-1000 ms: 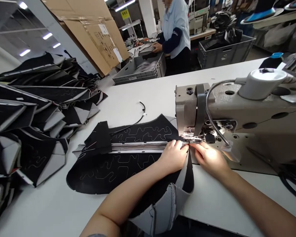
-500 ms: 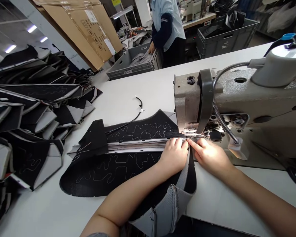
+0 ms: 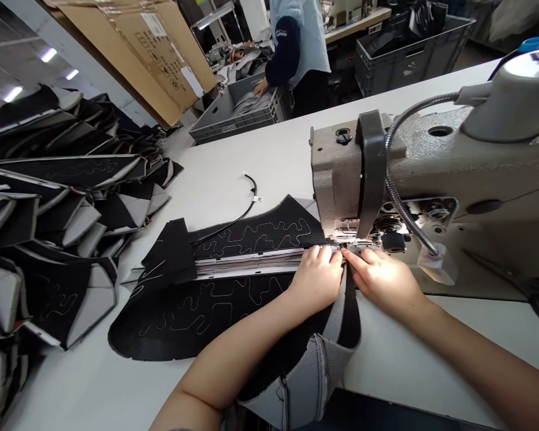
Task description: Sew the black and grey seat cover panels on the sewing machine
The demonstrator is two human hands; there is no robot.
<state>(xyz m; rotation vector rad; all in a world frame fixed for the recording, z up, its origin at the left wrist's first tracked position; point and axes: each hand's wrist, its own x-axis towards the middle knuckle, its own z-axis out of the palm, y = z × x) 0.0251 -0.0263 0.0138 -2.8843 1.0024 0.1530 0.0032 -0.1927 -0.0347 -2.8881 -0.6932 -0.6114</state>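
Observation:
A black quilted fabric panel (image 3: 197,308) with a wavy stitch pattern lies flat on the white table (image 3: 94,383), folded along a grey-white seam edge. My left hand (image 3: 318,280) presses on the seam just left of the presser foot of the grey sewing machine (image 3: 413,179). My right hand (image 3: 384,280) pinches the same seam from the right, fingertips almost touching the left hand under the needle. A grey lining part (image 3: 305,371) of the panel hangs over the table's front edge.
A big pile of black and grey cut panels (image 3: 49,197) fills the table's left side. A black cable (image 3: 247,206) lies behind the panel. Across the table another person (image 3: 296,48) reaches into a grey crate (image 3: 242,114); cardboard sheets (image 3: 139,48) lean nearby.
Both hands stay at the presser foot with barely any shift. The view has moved closer and lower. The person behind has bent further toward the crate.

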